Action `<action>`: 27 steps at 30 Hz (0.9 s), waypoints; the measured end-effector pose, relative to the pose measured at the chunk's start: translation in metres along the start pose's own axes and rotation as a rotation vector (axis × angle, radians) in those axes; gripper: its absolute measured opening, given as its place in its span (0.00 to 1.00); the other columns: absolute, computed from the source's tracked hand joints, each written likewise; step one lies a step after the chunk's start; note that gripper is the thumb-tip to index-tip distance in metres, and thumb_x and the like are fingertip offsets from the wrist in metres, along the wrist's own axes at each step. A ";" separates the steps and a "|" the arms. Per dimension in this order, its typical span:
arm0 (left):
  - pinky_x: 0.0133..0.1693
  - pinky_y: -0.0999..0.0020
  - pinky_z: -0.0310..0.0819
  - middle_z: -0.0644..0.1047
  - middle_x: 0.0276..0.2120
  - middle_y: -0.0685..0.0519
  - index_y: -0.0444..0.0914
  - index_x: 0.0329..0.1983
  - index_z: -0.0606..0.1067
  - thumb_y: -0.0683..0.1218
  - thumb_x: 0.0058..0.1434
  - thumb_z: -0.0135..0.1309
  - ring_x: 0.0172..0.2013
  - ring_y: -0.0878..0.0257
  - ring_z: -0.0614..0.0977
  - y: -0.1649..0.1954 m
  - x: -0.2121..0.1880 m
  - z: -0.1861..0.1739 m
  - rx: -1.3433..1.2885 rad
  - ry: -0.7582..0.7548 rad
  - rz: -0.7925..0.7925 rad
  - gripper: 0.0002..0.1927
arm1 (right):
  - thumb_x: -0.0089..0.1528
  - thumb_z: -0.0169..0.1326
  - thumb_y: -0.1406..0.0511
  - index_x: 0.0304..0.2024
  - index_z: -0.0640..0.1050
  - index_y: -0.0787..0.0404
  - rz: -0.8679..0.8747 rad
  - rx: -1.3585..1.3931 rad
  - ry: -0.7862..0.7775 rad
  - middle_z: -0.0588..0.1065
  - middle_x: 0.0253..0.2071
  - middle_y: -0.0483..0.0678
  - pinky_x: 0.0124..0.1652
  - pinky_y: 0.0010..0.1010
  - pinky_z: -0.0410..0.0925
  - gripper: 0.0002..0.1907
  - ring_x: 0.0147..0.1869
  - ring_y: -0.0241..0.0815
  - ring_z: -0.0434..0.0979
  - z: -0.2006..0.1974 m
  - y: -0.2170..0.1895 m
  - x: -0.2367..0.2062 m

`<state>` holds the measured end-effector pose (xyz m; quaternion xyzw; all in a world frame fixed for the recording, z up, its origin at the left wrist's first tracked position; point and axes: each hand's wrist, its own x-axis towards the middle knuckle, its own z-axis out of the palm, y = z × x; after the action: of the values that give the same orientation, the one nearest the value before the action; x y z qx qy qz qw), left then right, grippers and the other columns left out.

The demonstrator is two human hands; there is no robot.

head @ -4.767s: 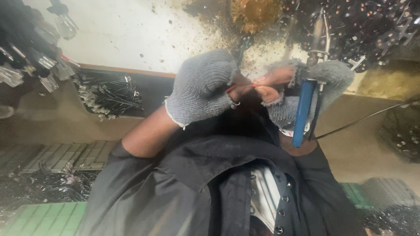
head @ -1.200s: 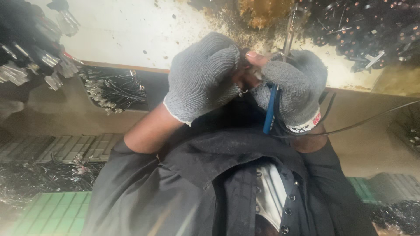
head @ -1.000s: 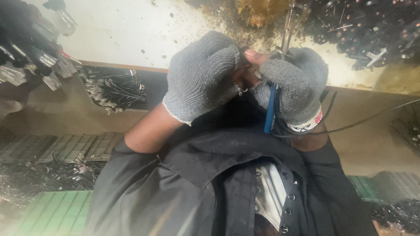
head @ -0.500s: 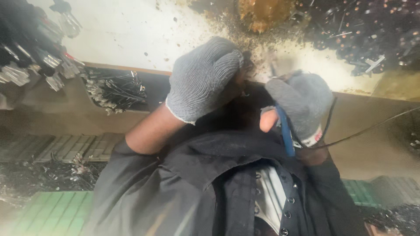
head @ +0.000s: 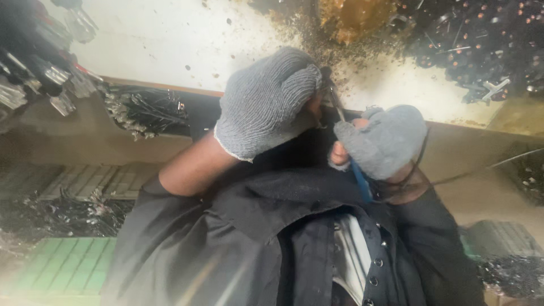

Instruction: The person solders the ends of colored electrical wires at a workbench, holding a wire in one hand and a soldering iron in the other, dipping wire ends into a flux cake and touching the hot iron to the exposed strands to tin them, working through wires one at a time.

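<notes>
Blue-handled tool (head: pixel 360 180) sits clenched in the right hand (head: pixel 382 144)'s grip, metal tip up toward the left hand (head: pixel 266 102), whose grip is fisted on something I cannot make out. Looks like mid-work on a small part between both grips. Beyond them: stained bench (head: pixel 170 39), dark metal parts pile (head: pixel 481 45) to the right.

The left hand (head: pixel 266 102) and the right hand (head: pixel 382 141) were close together before the surface (head: pixel 170 39). A heap of metal parts (head: pixel 144 110) lay left of them, a tool (head: pixel 360 181) under the right hand.
</notes>
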<state>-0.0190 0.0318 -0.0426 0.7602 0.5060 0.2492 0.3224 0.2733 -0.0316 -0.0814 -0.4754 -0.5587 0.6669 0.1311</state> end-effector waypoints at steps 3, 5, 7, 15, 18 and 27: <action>0.39 0.62 0.76 0.74 0.45 0.52 0.42 0.45 0.76 0.45 0.55 0.68 0.42 0.55 0.80 0.000 0.002 0.000 -0.016 0.037 0.032 0.17 | 0.63 0.65 0.66 0.38 0.80 0.68 0.235 0.820 -0.081 0.78 0.34 0.53 0.40 0.36 0.75 0.10 0.38 0.47 0.80 0.000 -0.005 0.004; 0.37 0.61 0.75 0.74 0.42 0.53 0.44 0.39 0.74 0.45 0.52 0.68 0.39 0.55 0.80 0.001 0.003 0.000 0.002 0.008 0.012 0.15 | 0.63 0.63 0.66 0.35 0.80 0.70 0.251 0.806 -0.066 0.80 0.32 0.54 0.38 0.35 0.77 0.10 0.37 0.47 0.82 -0.001 -0.012 0.008; 0.37 0.61 0.75 0.74 0.41 0.53 0.44 0.39 0.74 0.46 0.52 0.69 0.39 0.55 0.80 0.002 0.003 0.000 0.003 0.022 0.012 0.15 | 0.62 0.64 0.67 0.35 0.79 0.69 0.280 0.821 -0.056 0.78 0.32 0.53 0.38 0.34 0.76 0.09 0.37 0.46 0.82 0.002 -0.018 0.012; 0.39 0.61 0.76 0.74 0.42 0.51 0.41 0.42 0.75 0.46 0.53 0.69 0.40 0.53 0.80 0.002 0.000 0.005 0.044 0.095 0.024 0.17 | 0.63 0.62 0.66 0.33 0.79 0.68 0.364 0.437 0.019 0.78 0.29 0.51 0.35 0.32 0.75 0.09 0.34 0.43 0.81 0.004 -0.006 0.008; 0.39 0.61 0.76 0.74 0.41 0.52 0.43 0.39 0.74 0.47 0.51 0.69 0.40 0.54 0.80 0.000 0.000 0.005 0.017 0.073 0.024 0.17 | 0.63 0.62 0.67 0.34 0.80 0.67 0.351 0.377 0.000 0.79 0.30 0.50 0.35 0.32 0.75 0.08 0.34 0.42 0.81 0.001 0.002 0.005; 0.38 0.62 0.75 0.74 0.40 0.52 0.43 0.41 0.76 0.45 0.55 0.68 0.39 0.55 0.80 0.001 0.001 0.004 0.061 0.079 0.018 0.14 | 0.62 0.62 0.67 0.36 0.81 0.66 0.287 0.614 -0.074 0.80 0.32 0.50 0.37 0.31 0.77 0.07 0.36 0.42 0.83 0.001 -0.003 0.009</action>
<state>-0.0151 0.0320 -0.0451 0.7637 0.5188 0.2665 0.2767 0.2662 -0.0247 -0.0833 -0.4629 -0.2636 0.8325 0.1524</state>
